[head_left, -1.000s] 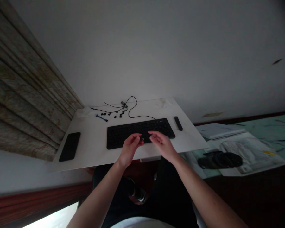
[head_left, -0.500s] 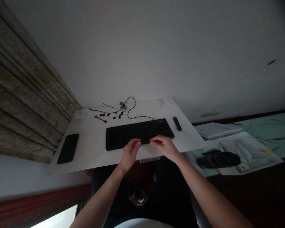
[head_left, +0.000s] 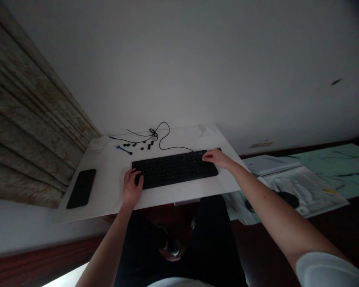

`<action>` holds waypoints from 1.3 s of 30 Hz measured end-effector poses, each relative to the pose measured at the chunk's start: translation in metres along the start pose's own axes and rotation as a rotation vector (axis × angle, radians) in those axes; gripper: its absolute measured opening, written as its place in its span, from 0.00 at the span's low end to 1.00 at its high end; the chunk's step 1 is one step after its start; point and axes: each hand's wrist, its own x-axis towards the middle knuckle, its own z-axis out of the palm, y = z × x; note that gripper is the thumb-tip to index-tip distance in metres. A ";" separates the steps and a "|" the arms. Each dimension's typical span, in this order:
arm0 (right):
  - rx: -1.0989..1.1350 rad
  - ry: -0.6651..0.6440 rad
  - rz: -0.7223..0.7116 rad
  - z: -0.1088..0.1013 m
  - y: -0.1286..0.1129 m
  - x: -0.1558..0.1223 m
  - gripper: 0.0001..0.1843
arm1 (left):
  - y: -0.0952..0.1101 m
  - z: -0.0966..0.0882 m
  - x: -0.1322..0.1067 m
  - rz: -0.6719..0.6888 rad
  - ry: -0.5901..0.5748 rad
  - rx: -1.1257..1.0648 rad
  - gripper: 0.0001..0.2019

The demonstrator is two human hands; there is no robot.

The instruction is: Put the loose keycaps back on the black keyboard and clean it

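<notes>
A black keyboard (head_left: 172, 170) lies on the white desk. My left hand (head_left: 133, 187) rests at its left end, thumb apart from the curved fingers, touching the corner. Over the keyboard's right end is my right hand (head_left: 217, 158), its thumb and fingers drawn together in a pinch; whatever they hold, if anything, is too small to make out. Behind the keyboard lie several small black keycaps (head_left: 148, 147) and a blue tool with a dark end (head_left: 124, 150). A thin black cable (head_left: 176, 147) runs from the keyboard's back edge into a tied bundle.
A black phone-like slab (head_left: 81, 189) lies at the desk's left. Clear plastic (head_left: 100, 142) sits at the back left corner. The curtain (head_left: 32, 115) hangs on the left, the wall stands behind. Papers and a dark object (head_left: 288, 199) lie on a lower surface to the right.
My hands have moved apart from the keyboard's front middle: the left to its left end, its fingers opening, and the right to its upper right, now covering most of the small black bar there.
</notes>
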 end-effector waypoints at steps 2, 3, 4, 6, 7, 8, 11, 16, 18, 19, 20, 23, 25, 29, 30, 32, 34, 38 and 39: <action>-0.052 -0.055 -0.002 -0.002 0.001 0.006 0.03 | 0.001 0.001 0.000 -0.003 -0.010 0.007 0.09; -0.068 -0.075 -0.004 -0.003 0.001 0.009 0.03 | 0.000 0.001 0.000 -0.004 -0.010 0.008 0.09; -0.077 -0.091 -0.006 -0.004 0.002 0.011 0.04 | 0.000 0.001 0.000 -0.006 -0.009 0.005 0.09; -0.089 -0.116 -0.009 -0.005 0.003 0.014 0.04 | -0.001 0.000 0.001 -0.009 -0.002 -0.007 0.09; -0.097 -0.126 -0.007 -0.006 0.003 0.015 0.04 | -0.002 0.000 0.001 -0.011 0.003 -0.014 0.09; -0.108 -0.138 -0.004 -0.007 0.003 0.016 0.05 | -0.002 0.000 0.002 -0.014 0.005 -0.019 0.08; -0.141 -0.171 -0.002 -0.010 0.001 0.020 0.05 | -0.002 0.000 0.002 -0.027 0.004 -0.028 0.08; -0.162 -0.255 0.028 -0.014 -0.007 0.024 0.05 | -0.001 0.000 0.002 -0.025 0.002 -0.030 0.08; -0.171 -0.268 0.075 -0.015 -0.010 0.026 0.05 | -0.001 0.000 0.003 -0.019 0.001 -0.025 0.08; -0.170 -0.267 0.102 -0.015 -0.010 0.027 0.05 | -0.001 0.000 0.003 -0.018 0.000 -0.023 0.08; -0.156 -0.262 0.127 -0.014 -0.011 0.027 0.05 | -0.001 0.000 0.003 -0.019 0.000 -0.022 0.08; -0.080 -0.249 0.155 -0.013 -0.007 0.031 0.10 | -0.001 0.000 0.002 -0.029 0.000 -0.023 0.08; -0.081 -0.263 0.133 -0.013 -0.003 0.035 0.13 | 0.000 0.000 0.002 -0.036 -0.001 -0.023 0.08; -0.222 -0.302 0.082 -0.015 0.003 0.042 0.14 | 0.000 0.000 0.001 -0.033 0.000 -0.022 0.08; -0.252 -0.298 0.079 -0.015 0.003 0.043 0.14 | 0.000 0.001 0.001 -0.028 -0.001 -0.020 0.08; -0.302 -0.282 0.078 -0.014 0.003 0.044 0.13 | 0.000 0.001 0.002 -0.020 -0.002 -0.013 0.08; -0.345 -0.273 0.063 -0.013 0.003 0.045 0.12 | -0.001 0.002 0.002 -0.017 -0.002 -0.011 0.08; -0.407 -0.269 0.036 -0.013 0.001 0.045 0.13 | 0.001 0.001 0.003 -0.014 0.000 -0.024 0.07; -0.408 -0.267 0.041 -0.013 0.000 0.044 0.14 | 0.001 0.000 0.002 -0.016 0.000 -0.028 0.07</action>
